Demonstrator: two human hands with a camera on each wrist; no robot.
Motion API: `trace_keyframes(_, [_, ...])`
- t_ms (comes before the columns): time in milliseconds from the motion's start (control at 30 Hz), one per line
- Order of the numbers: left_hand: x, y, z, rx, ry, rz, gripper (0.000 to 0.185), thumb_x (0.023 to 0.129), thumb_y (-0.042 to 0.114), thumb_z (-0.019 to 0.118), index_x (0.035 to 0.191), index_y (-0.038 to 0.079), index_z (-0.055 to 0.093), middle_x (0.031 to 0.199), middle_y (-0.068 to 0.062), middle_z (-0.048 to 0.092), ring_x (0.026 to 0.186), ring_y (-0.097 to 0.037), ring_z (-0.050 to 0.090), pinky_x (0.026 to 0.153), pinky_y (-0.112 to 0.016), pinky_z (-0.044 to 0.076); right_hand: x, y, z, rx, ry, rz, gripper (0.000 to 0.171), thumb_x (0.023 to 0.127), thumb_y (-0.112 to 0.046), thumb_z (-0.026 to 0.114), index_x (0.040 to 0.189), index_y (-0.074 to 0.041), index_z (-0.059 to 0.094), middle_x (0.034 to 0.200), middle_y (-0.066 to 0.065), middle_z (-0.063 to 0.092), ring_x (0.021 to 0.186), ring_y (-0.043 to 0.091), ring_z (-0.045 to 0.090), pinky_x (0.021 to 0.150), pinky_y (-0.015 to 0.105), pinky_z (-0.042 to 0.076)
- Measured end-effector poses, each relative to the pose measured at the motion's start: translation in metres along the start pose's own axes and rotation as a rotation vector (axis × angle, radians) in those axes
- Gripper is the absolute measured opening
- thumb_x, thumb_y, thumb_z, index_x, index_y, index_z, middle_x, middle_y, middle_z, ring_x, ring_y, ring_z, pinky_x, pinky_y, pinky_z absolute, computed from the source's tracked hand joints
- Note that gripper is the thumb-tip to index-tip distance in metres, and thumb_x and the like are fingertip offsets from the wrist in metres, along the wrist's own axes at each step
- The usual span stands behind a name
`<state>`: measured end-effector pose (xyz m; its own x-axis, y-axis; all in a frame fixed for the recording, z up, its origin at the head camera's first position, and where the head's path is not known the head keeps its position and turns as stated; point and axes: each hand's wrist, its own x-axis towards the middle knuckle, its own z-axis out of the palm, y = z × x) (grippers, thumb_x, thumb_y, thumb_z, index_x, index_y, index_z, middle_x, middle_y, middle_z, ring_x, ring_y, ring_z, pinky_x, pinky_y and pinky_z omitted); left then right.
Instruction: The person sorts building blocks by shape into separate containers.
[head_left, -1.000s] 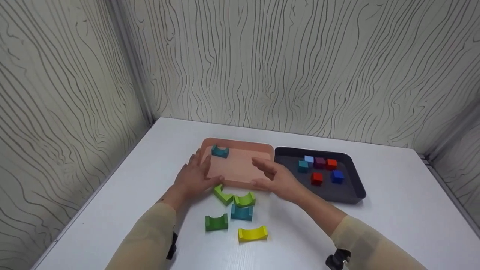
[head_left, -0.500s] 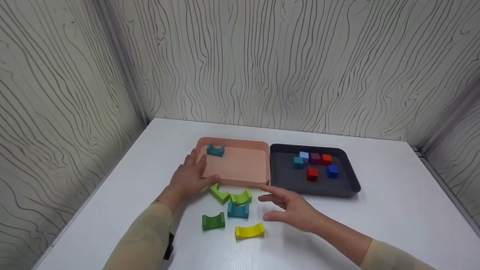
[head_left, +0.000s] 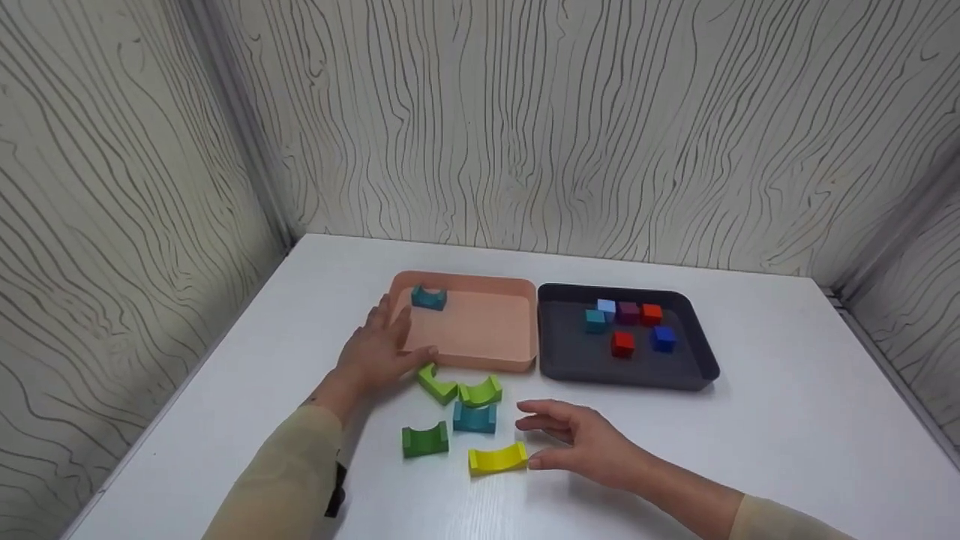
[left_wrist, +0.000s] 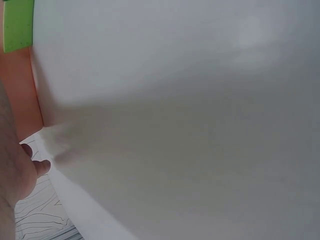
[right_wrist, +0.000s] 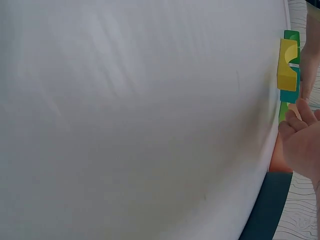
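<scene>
Right hand (head_left: 592,442): low over the white tabletop (head_left: 787,435), fingers relaxed and slightly spread, holding nothing. Thumb tip at the right end of the yellow arch-shaped wooden block (head_left: 497,459), touching or just short of it; contact cannot be told from the head view. Yellow block position: on the tabletop, nearest the near edge among the loose blocks, hollow side up. Same block visible in the right wrist view (right_wrist: 287,65), just beyond the fingertips (right_wrist: 296,116).

Left hand (head_left: 379,352): flat on the tabletop against the near-left corner of the shallow salmon-pink rectangular tray (head_left: 480,330), fingers straight and lightly spread along the tray's left wall, thumb along its front wall. No object enclosed.

Loose blocks between the two hands:
- Light green arch block (head_left: 436,384), tilted, just beside the left thumb.
- Second light green arch block (head_left: 480,391), touching the first.
- Teal arch block (head_left: 474,418), just in front of the second.
- Dark green arch block (head_left: 424,440), left of the yellow block.

Inside the pink tray: one teal arch block (head_left: 429,298) at the far-left corner.

Dark grey square tray (head_left: 701,360): directly right of the pink tray, sides touching or nearly so. Contents: small cubes in light blue (head_left: 606,307), purple (head_left: 628,313), red (head_left: 651,313), teal (head_left: 595,320), red (head_left: 622,344) and blue (head_left: 662,339).
</scene>
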<state>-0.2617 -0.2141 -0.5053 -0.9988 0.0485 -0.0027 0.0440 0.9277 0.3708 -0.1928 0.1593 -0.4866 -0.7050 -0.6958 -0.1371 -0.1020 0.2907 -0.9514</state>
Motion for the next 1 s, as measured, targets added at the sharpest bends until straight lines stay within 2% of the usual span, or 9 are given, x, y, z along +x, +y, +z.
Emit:
trace_keyframes(167, [0.0, -0.002, 0.0, 0.0, -0.014, -0.012, 0.105, 0.093, 0.084, 0.049, 0.172, 0.022, 0.019, 0.178, -0.014, -0.002, 0.159, -0.05, 0.016, 0.121, -0.071, 0.022, 0.001, 0.006, 0.004, 0.006, -0.004, 0.033, 0.068, 0.093, -0.021, 0.085, 0.154, -0.013, 0.055, 0.143, 0.007, 0.067, 0.137, 0.027, 0.06, 0.11, 0.033, 0.049])
trace_keyframes(467, [-0.003, -0.001, -0.003, -0.002, -0.001, 0.036, 0.106, 0.093, 0.085, 0.046, 0.171, 0.017, 0.021, 0.178, -0.017, 0.001, 0.159, -0.047, 0.017, 0.124, -0.065, 0.022, -0.001, 0.012, 0.008, -0.01, 0.03, 0.044, 0.065, 0.091, -0.022, 0.087, 0.15, -0.013, 0.06, 0.139, 0.004, 0.07, 0.132, 0.022, 0.064, 0.107, 0.025, 0.05])
trace_keyframes(767, [-0.001, 0.001, -0.002, 0.011, 0.013, 0.035, 0.105, 0.094, 0.084, 0.048, 0.171, 0.017, 0.021, 0.177, -0.018, 0.003, 0.16, -0.046, 0.017, 0.123, -0.067, 0.022, 0.001, 0.014, 0.012, -0.088, 0.061, 0.035, 0.057, 0.092, -0.021, 0.086, 0.145, -0.016, 0.065, 0.136, 0.0, 0.072, 0.127, 0.018, 0.066, 0.111, 0.037, 0.049])
trace_keyframes(1000, [0.002, -0.002, 0.0, 0.012, 0.012, 0.029, 0.108, 0.092, 0.088, 0.045, 0.171, 0.018, 0.021, 0.178, -0.017, 0.001, 0.16, -0.046, 0.016, 0.123, -0.068, 0.022, 0.001, 0.015, 0.015, -0.117, 0.082, 0.039, 0.053, 0.092, -0.022, 0.086, 0.141, -0.018, 0.068, 0.134, -0.003, 0.072, 0.124, 0.017, 0.067, 0.109, 0.036, 0.05])
